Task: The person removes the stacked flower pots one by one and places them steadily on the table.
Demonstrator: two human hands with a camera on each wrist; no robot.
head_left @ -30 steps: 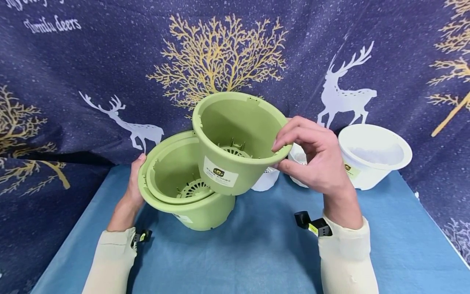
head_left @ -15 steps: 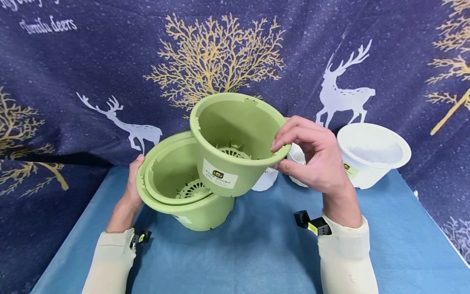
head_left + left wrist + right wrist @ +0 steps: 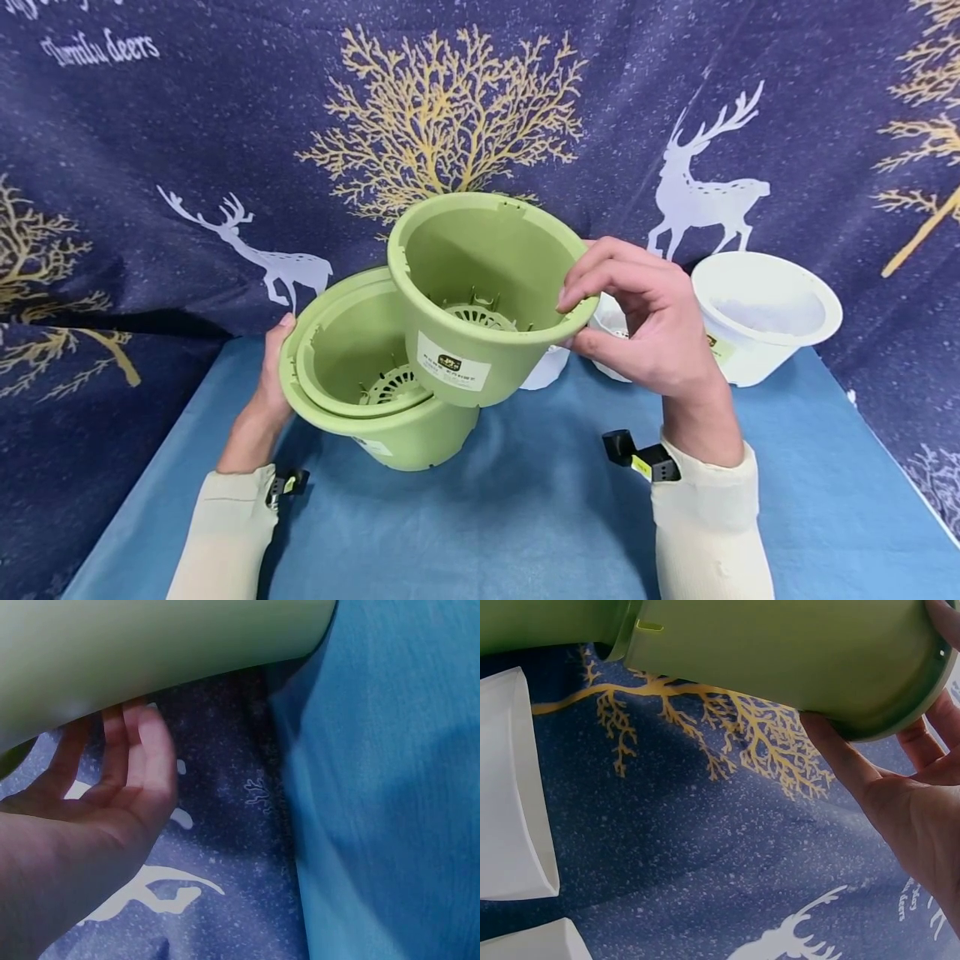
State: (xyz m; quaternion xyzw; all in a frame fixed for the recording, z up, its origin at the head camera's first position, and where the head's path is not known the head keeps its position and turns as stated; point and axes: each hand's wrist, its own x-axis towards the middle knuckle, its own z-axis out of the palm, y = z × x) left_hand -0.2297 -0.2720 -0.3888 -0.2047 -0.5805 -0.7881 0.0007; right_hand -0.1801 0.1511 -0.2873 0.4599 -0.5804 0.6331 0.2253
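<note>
My right hand [image 3: 645,325] grips the right rim of a green plastic flower pot [image 3: 495,367], thumb outside and fingertips over the lip. That pot leans toward me, showing its slotted bottom and a white label. It overlaps the right side of two nested green pots, an inner one [image 3: 341,350] and an outer one [image 3: 420,437], both tilted. At their left rim, my left hand [image 3: 272,367] holds the outer pot. In the left wrist view, the fingers [image 3: 154,742] bend up against the pot's smooth side.
A large white pot [image 3: 765,358] stands at the back right. Two smaller white pots, one [image 3: 546,369] partly behind the raised green pot and another [image 3: 609,317] behind my right hand, sit on the blue cloth [image 3: 480,533]. A dark patterned curtain [image 3: 480,108] hangs behind.
The green pot in my right hand has dropped slightly and its label has turned a little. My left hand and the nested pots stay almost still.
</note>
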